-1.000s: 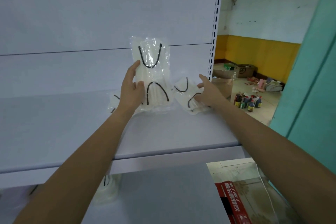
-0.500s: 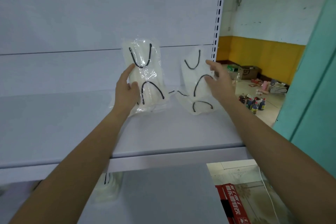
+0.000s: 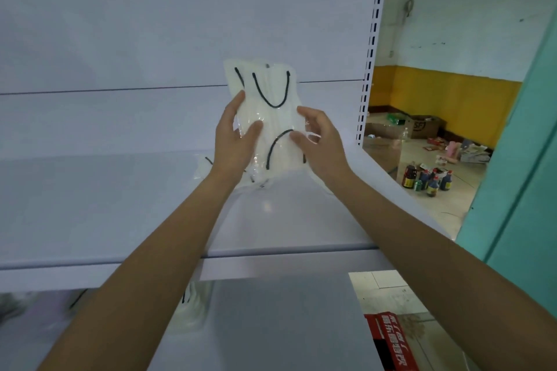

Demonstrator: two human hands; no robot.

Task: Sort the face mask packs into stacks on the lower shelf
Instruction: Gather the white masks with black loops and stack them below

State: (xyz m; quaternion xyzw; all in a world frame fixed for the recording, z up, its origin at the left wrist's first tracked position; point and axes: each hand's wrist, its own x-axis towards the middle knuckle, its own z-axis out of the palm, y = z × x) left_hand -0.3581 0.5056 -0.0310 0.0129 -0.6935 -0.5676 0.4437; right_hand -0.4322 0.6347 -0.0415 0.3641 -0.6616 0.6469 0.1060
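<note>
Both hands hold clear packs of white face masks (image 3: pixel 271 117) with black ear loops upright above the upper shelf (image 3: pixel 120 196); two packs overlap, one behind the other. My left hand (image 3: pixel 233 141) grips their left edge, thumb across the front. My right hand (image 3: pixel 319 141) grips the right edge. More mask packs (image 3: pixel 208 164) lie flat on the shelf behind my left wrist. On the lower shelf (image 3: pixel 271 325) another mask pack (image 3: pixel 191 310) lies partly hidden under the upper shelf's edge.
A white perforated upright (image 3: pixel 372 48) bounds the shelf on the right. Beyond it, the floor holds dark bottles (image 3: pixel 428 179) and cardboard boxes (image 3: pixel 422 126). A red printed box (image 3: pixel 391 340) sits at lower right beside a teal panel (image 3: pixel 518 178).
My right hand lifted its pack off the shelf and brought it left against the pack in my left hand; the two packs now overlap between both hands.
</note>
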